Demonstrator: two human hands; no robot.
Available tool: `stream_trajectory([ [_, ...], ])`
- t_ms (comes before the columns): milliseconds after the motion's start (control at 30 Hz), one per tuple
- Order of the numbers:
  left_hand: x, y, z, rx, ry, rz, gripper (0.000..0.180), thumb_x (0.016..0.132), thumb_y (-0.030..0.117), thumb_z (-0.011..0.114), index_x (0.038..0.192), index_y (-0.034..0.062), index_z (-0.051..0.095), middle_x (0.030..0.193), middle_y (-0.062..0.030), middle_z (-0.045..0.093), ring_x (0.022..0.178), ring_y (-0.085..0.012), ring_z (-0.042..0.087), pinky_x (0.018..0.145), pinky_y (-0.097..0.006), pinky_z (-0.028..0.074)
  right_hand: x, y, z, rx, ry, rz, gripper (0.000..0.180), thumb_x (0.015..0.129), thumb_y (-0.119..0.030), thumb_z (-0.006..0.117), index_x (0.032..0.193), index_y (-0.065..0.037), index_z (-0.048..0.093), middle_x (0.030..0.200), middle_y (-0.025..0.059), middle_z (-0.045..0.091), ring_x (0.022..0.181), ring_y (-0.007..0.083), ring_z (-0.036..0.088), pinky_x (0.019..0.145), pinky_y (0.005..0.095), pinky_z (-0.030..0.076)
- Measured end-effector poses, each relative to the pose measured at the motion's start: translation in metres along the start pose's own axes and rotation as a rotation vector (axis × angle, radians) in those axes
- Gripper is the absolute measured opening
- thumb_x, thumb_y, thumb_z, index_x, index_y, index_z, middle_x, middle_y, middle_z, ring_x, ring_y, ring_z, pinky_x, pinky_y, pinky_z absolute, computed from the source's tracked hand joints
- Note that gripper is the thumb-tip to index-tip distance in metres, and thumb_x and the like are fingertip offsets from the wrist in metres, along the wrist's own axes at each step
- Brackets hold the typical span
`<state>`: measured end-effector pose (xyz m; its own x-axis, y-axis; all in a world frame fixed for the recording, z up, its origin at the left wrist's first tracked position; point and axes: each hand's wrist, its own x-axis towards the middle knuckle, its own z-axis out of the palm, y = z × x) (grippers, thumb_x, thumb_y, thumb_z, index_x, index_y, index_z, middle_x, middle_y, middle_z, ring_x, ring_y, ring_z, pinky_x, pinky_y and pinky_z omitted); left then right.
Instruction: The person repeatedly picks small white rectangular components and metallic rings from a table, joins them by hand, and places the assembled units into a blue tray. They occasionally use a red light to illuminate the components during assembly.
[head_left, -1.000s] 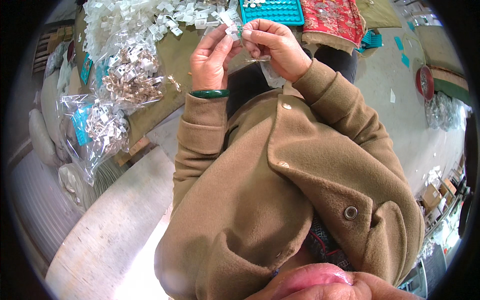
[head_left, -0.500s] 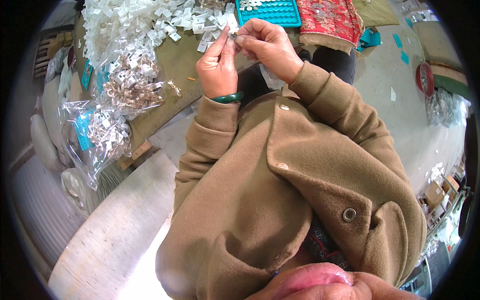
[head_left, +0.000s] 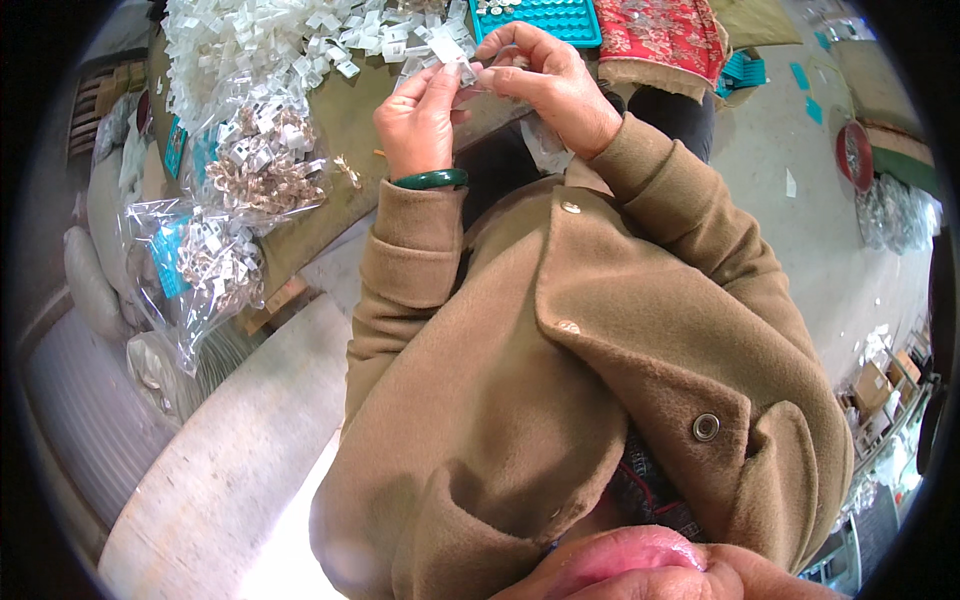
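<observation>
We hold a small clear bag (head_left: 470,82) up between both hands, just above the table (head_left: 340,120), likely so we can see the opening while we work at it. Our left hand (head_left: 420,120) pinches its left edge between thumb and fingertips; our right hand (head_left: 555,85) pinches the other side, fingers curled close. What is inside the bag is too small to tell. A green bangle (head_left: 430,180) sits on the left wrist. Beyond the hands lies a heap of white tags (head_left: 270,40), with bags of metal parts (head_left: 260,170) at the left and a teal tray (head_left: 545,15) ahead. Our brown coat (head_left: 560,380) fills the lower view and hides our lap.
</observation>
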<state>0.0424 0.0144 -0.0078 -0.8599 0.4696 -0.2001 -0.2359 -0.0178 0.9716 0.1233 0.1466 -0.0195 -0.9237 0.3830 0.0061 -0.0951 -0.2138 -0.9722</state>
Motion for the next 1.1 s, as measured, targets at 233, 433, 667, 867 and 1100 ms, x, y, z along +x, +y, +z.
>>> stream_trajectory([
  [233, -0.003, 0.008, 0.003, -0.303, 0.063, -0.234, 0.016, 0.092, 0.017, 0.063, 0.096, 0.0028, 0.067, 0.089, -0.0058, 0.071, 0.062, -0.0038, 0.055, 0.046, -0.017, 0.039, 0.002, 0.005, 0.0, 0.17, 0.052, -0.029, 0.013, 0.085, -0.002, 0.06, 0.097, -0.008, 0.058, 0.087, -0.0019, 0.058, 0.075, 0.0049, 0.051, 0.066, 0.019, 0.041],
  [433, 0.002, 0.004, 0.004, -0.637, -0.014, -0.395, 0.016, 0.093, 0.016, 0.061, 0.104, 0.0039, 0.059, 0.102, -0.0086, 0.068, 0.058, 0.0005, 0.049, 0.042, -0.013, 0.034, 0.001, 0.002, 0.008, 0.559, 0.007, 0.043, 0.011, 0.087, 0.001, 0.054, 0.092, -0.01, 0.052, 0.076, -0.0021, 0.053, 0.063, 0.006, 0.046, 0.061, 0.0194, 0.038],
  [667, 0.008, 0.0, -0.001, -1.054, -0.109, -0.634, 0.025, 0.098, 0.017, 0.052, 0.118, 0.0007, 0.053, 0.119, -0.0138, 0.063, 0.066, -0.0027, 0.062, 0.043, -0.015, 0.045, 0.002, 0.009, 0.001, 0.606, 0.032, 0.115, 0.01, 0.088, 0.0, 0.055, 0.093, -0.009, 0.053, 0.072, -0.0024, 0.051, 0.061, 0.0074, 0.045, 0.063, 0.0226, 0.04],
  [867, 0.016, -0.005, -0.007, -1.078, -0.107, -0.703, 0.032, 0.101, 0.017, 0.047, 0.127, -0.0012, 0.049, 0.124, -0.0148, 0.061, 0.088, -0.0127, 0.07, 0.056, -0.02, 0.058, 0.0, 0.008, -0.009, 0.184, 0.121, 0.069, 0.008, 0.087, -0.005, 0.062, 0.095, -0.006, 0.059, 0.079, -0.0017, 0.057, 0.069, 0.007, 0.052, 0.067, 0.0202, 0.043],
  [1100, 0.02, -0.009, 0.002, -0.566, -0.167, -0.433, 0.025, 0.095, 0.016, 0.06, 0.113, -0.0013, 0.061, 0.108, -0.0133, 0.068, 0.095, -0.0158, 0.069, 0.07, -0.023, 0.06, 0.005, -0.013, -0.045, -0.583, 0.237, -0.162, 0.014, 0.088, -0.013, 0.068, 0.094, -0.002, 0.064, 0.077, 0.004, 0.062, 0.07, 0.0102, 0.056, 0.065, 0.0252, 0.048],
])
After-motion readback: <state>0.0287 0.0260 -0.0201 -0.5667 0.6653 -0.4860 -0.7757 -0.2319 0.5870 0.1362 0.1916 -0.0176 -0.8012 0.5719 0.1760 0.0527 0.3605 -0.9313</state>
